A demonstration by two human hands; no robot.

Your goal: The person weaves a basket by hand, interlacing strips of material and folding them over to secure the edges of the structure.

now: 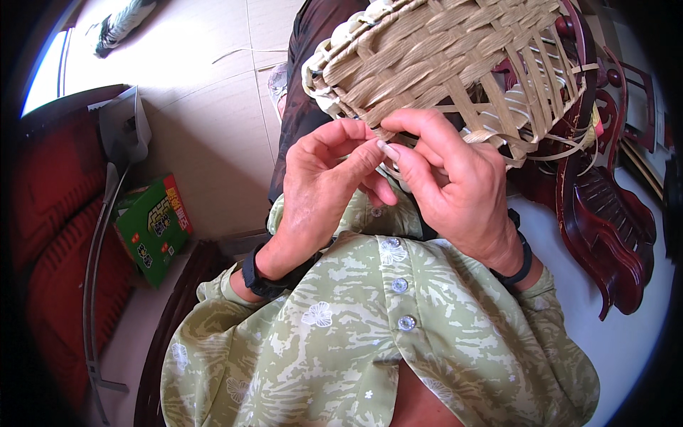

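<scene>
A tan woven basket [420, 50] of flat strips, edged with cream loops along its left side, sits tilted above my lap, with loose strips at its lower right. Both hands meet at the basket's near edge. My left hand [327, 171] has thumb and index pinched on a strip at that rim, the strip mostly hidden by the fingertips. My right hand [455, 185] grips the same spot, its thumb tip beside my left thumb and its index finger on the woven edge.
Dark red carved wooden furniture [590, 228] stands at my right. At left are a red cushioned seat [57, 256], a curved metal frame [124, 124] and a green box [146, 228] on the tiled floor [199, 85]. A striped bundle [117, 28] lies farther back.
</scene>
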